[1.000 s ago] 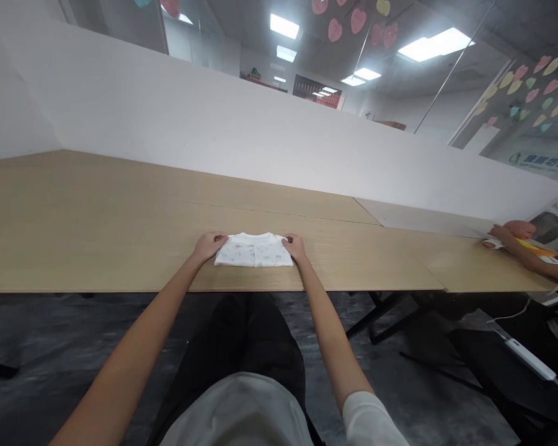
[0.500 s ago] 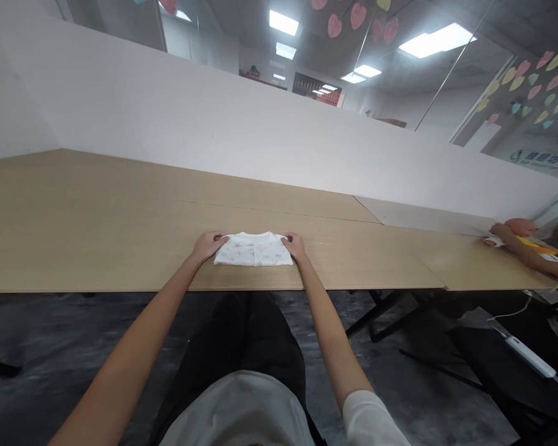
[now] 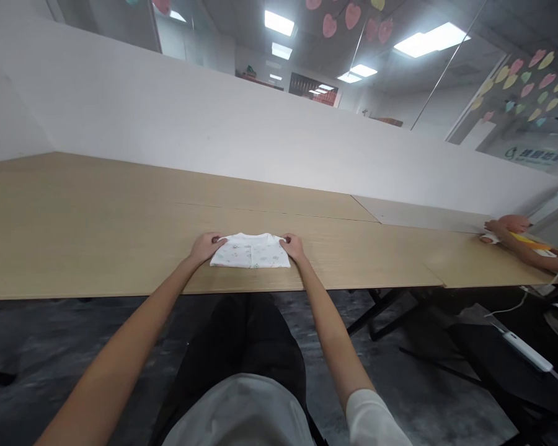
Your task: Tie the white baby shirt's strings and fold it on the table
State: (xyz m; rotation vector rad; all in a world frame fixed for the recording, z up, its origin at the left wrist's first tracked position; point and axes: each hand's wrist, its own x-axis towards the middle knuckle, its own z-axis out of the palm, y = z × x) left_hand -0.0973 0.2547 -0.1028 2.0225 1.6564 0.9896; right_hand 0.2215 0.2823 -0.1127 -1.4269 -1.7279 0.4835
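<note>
A small white baby shirt (image 3: 250,253) with a faint coloured print lies folded flat on the wooden table (image 3: 121,248), close to its front edge. Its neckline faces away from me, and a line runs down its middle. At the upper left corner of the cloth, my left hand (image 3: 205,246) is closed, thumb on top and fingers curled at the edge. My right hand (image 3: 292,246) pinches the upper right corner in the same way. The fingertips of both hands are partly hidden by the cloth and thumbs.
A white wall (image 3: 204,136) with glass above runs along the table's back. At the far right, another person's arm (image 3: 521,248) rests by a doll-like pink head (image 3: 515,223) and yellow cloth. A black stool (image 3: 502,365) bearing a white power strip (image 3: 527,351) stands below right.
The view has shifted slightly. Both hands stay at the shirt's upper corners, and the shirt lies much as before.
</note>
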